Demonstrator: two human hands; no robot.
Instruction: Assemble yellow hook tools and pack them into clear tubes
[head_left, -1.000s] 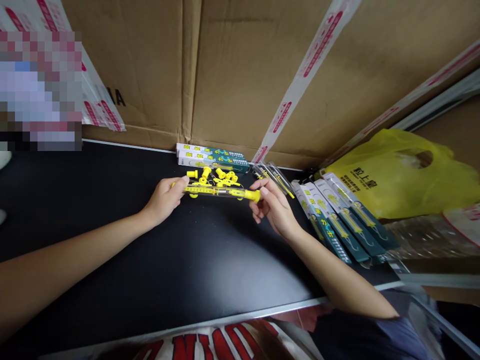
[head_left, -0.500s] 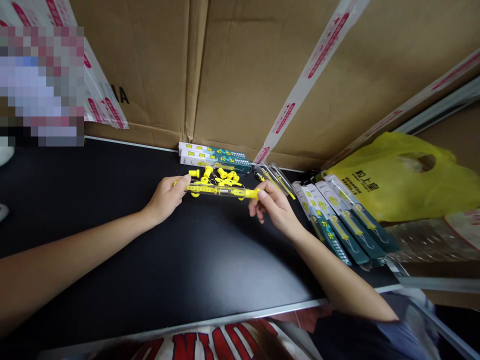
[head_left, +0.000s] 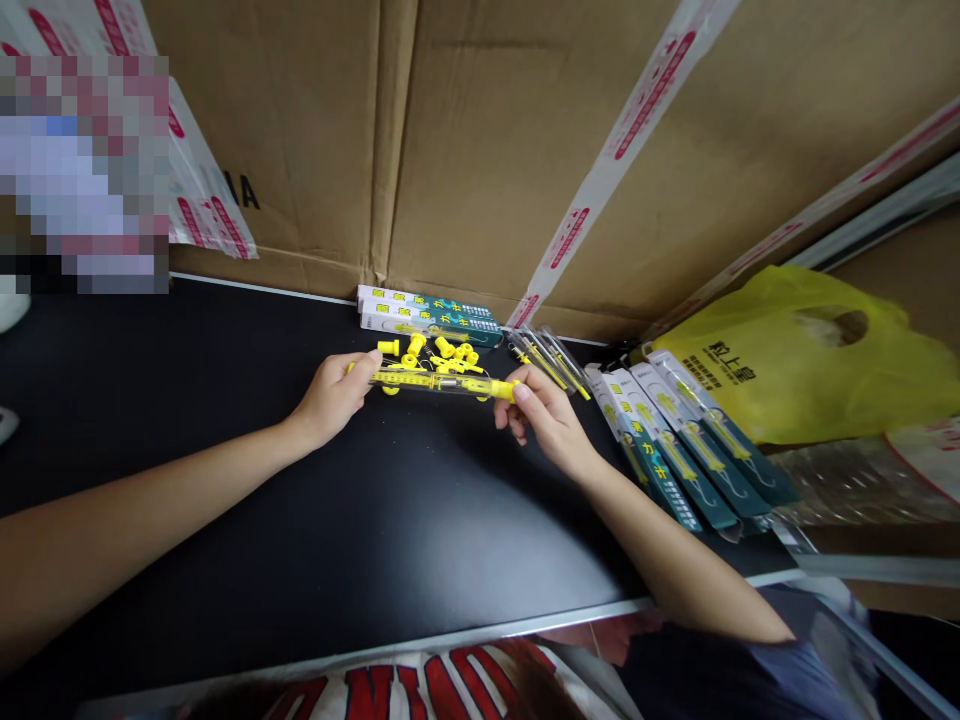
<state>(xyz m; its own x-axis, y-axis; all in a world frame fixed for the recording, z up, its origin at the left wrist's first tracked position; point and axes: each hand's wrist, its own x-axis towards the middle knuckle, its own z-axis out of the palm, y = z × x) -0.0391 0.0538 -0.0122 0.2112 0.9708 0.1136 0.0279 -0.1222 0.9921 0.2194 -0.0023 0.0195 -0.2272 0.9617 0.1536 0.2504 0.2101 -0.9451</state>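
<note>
A clear tubular spring scale [head_left: 442,382] with yellow inner parts lies level between my two hands, above the black table. My left hand [head_left: 337,390] pinches its left end. At the other end, my right hand [head_left: 541,408] grips the yellow cap [head_left: 502,390] between thumb and fingers. Just behind the tube is a loose pile of yellow caps [head_left: 445,347], with small springs and hooks among them. Several clear tubes [head_left: 551,358] with yellow pieces rest beyond my right hand.
Two printed boxes [head_left: 431,318] lie at the back against a large cardboard carton [head_left: 480,150]. Several more spring-scale boxes [head_left: 682,440] are on the right, beside a yellow plastic bag [head_left: 810,350]. The table's front edge [head_left: 480,636] runs close to my body.
Almost everything is the same. My right hand has shifted very slightly to the left at the yellow cap; my left hand stays put.
</note>
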